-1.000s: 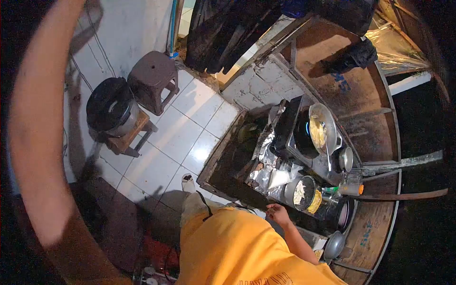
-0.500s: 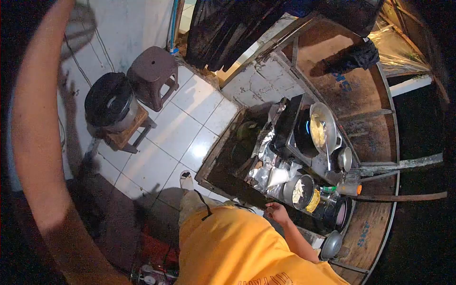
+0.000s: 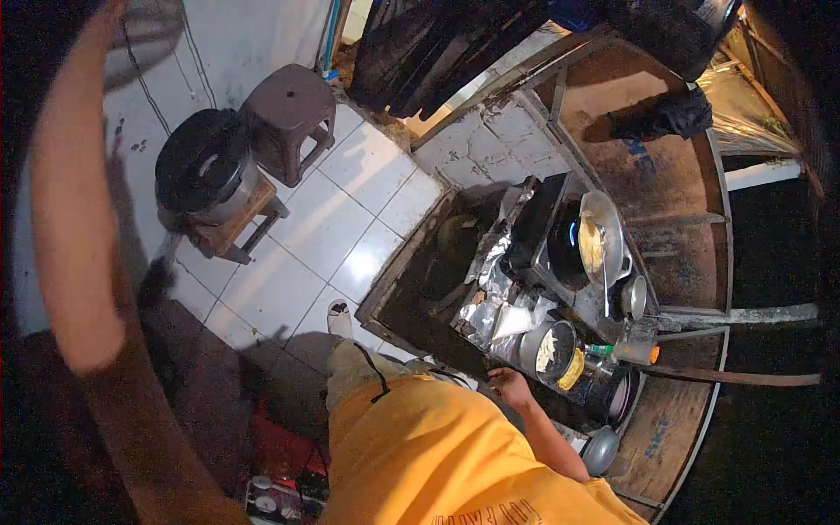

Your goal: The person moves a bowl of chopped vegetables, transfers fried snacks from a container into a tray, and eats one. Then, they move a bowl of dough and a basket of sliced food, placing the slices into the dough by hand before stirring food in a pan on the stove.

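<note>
My right hand (image 3: 510, 386) hangs beside the counter's front edge, its fingers curled; what they hold, if anything, is too small to make out. Nearest to it stands a dark pot (image 3: 548, 350) with pale sliced pieces inside. Beyond that, a wok (image 3: 601, 214) sits on a stove (image 3: 547, 229) with a blue flame, yellowish food in it and a long-handled utensil (image 3: 605, 289) leaning at its rim. My left arm (image 3: 74, 227) rises along the left side of the view, and its hand is out of frame.
Crumpled foil (image 3: 494, 278), a yellow packet (image 3: 571, 370), an orange-capped jar (image 3: 636, 352) and a small pan (image 3: 634, 297) crowd the counter. A grey lid-like item (image 3: 601, 451) lies nearer me. On the tiled floor stand a brown plastic stool (image 3: 290, 109) and a black-lidded pot (image 3: 206, 162) on a wooden stool (image 3: 236, 223).
The view has shifted slightly, so the stools and stove sit a little differently in frame. My right hand stays curled in nearly the same place by the counter.
</note>
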`<state>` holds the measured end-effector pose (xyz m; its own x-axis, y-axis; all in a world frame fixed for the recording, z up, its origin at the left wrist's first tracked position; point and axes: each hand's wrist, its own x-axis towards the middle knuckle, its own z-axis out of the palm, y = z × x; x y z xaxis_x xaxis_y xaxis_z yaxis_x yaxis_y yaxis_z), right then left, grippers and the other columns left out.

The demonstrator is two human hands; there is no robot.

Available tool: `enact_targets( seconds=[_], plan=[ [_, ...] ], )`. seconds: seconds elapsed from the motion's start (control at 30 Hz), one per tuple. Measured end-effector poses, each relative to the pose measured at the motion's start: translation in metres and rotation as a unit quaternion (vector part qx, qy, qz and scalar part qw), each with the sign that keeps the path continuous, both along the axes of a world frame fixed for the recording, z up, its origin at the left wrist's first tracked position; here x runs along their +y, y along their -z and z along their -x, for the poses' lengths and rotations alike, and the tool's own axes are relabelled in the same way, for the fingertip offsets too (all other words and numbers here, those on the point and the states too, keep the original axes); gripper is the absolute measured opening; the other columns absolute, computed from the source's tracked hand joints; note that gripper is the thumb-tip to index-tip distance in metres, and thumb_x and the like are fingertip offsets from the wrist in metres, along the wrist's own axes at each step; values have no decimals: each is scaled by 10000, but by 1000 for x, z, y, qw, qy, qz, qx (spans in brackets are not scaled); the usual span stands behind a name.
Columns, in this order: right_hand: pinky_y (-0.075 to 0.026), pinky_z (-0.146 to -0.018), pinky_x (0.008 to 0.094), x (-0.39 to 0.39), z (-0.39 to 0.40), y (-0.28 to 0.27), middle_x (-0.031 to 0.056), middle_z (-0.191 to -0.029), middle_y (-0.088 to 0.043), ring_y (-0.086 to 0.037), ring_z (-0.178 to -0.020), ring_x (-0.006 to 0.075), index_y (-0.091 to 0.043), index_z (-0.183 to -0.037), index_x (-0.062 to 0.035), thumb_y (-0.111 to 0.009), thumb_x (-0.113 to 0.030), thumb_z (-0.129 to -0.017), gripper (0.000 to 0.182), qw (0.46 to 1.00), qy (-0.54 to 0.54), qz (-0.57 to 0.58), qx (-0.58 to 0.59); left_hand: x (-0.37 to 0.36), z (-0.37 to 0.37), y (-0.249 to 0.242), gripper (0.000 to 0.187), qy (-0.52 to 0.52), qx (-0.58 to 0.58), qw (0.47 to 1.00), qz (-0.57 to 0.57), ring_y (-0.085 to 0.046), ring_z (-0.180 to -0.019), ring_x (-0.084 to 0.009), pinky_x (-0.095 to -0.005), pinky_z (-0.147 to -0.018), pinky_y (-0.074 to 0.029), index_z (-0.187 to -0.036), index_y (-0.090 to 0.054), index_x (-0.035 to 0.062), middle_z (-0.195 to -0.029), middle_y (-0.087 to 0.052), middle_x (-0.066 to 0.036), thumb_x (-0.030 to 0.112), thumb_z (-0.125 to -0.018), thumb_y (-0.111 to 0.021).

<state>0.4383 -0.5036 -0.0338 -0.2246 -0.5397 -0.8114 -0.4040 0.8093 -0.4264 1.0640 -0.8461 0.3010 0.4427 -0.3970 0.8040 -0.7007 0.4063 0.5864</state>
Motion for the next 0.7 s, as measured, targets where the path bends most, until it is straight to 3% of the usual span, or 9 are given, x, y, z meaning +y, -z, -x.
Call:
enact_targets(
  seconds=[0.07,0.13,0.2,0.27,0.3,0.4,0.43,0.6,0.7],
  plan=[
    [-424,-548,265,5,5,8,58,-780,-598,-545,-638,130,-588,-1013,-9,-621,-43,-807,211,1000,-20,7,10,12,-14,16,741,34,-11,999,-20,-396,-1262,-366,-514,-1013,-343,-1463,-254,188,-1436,-371,-118,460,-847,-565],
    [-423,-546,263,13,21,26,52,-770,-595,-538,-625,126,-590,-1017,-4,-624,-48,-810,215,1000,-17,11,-3,25,-18,32,614,202,70,973,-88,-349,-1288,-341,-512,-1096,-210,-1428,-327,175,-1476,-285,-149,480,-917,-480],
    [-422,-544,260,16,26,30,45,-760,-591,-532,-612,122,-593,-1022,2,-627,-53,-812,219,1000,-14,17,-17,33,-14,88,446,151,146,977,-26,-443,-1241,-244,-403,-1031,-350,-1355,-399,1,-1362,-447,-116,172,-945,-447],
    [-424,-543,263,7,12,15,31,-754,-587,-527,-611,121,-600,-1031,-1,-631,-57,-815,225,999,-43,-5,-7,54,17,135,419,139,235,961,-44,-500,-1169,-247,-371,-973,-393,-1290,-450,-27,-1303,-491,-133,178,-927,-496],
    [-424,-543,263,9,13,15,31,-754,-587,-527,-611,121,-600,-1031,-1,-631,-57,-815,225,999,-41,-7,-5,67,34,161,335,140,274,948,-78,-565,-1011,-149,-281,-843,-440,-1212,-540,38,-1121,-582,-72,221,-935,-493],
    [-428,-549,271,20,28,32,23,-753,-587,-528,-619,121,-615,-1030,-12,-630,-61,-822,215,998,-48,-19,19,106,75,270,261,229,377,868,-227,-553,-860,-109,-237,-730,-435,-1077,-579,40,-990,-592,-47,251,-939,-514],
    [-428,-549,270,29,41,46,20,-744,-587,-523,-608,117,-621,-1026,-17,-635,-81,-824,212,993,-111,20,28,123,95,310,370,222,411,839,-278,-581,-871,-142,-272,-743,-448,-1145,-548,19,-998,-598,-57,295,-899,-523],
    [-419,-534,261,26,34,27,23,-717,-586,-514,-578,105,-625,-1041,-19,-643,-160,-833,252,967,-220,-21,129,231,184,381,318,272,534,686,-413,-604,-865,-147,-266,-720,-451,-1103,-558,58,-1020,-587,-47,315,-923,-505],
    [-415,-519,265,33,46,36,28,-718,-595,-522,-577,109,-619,-1073,-18,-641,-208,-833,307,955,-267,19,126,261,208,382,302,296,549,647,-440,-598,-839,-145,-264,-711,-438,-1108,-553,60,-1006,-589,-55,304,-945,-485]
  ],
)
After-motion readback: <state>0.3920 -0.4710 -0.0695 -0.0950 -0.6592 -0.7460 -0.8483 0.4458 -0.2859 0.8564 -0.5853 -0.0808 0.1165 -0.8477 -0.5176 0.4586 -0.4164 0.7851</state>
